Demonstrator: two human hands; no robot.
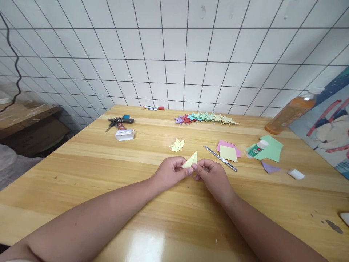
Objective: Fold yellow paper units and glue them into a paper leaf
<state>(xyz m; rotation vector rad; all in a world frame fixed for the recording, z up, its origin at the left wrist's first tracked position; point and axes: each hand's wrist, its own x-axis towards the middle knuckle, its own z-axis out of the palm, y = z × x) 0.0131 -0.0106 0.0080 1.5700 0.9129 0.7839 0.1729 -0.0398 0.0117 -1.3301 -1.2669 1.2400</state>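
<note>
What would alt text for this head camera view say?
Two hands, the left hand and right hand, pinch a folded yellow paper triangle above a wooden table. Beyond lie a row of folded paper pieces, keys and a glue bottle.

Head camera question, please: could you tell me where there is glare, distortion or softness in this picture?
In the head view, a bright glare patch sits on the wooden table near the bottom edge; the wall tile lines bow outward, a wide-angle distortion; the yellow folded paper held by the left hand and right hand is reasonably sharp; the orange bottle at the right looks stretched and soft.
</note>
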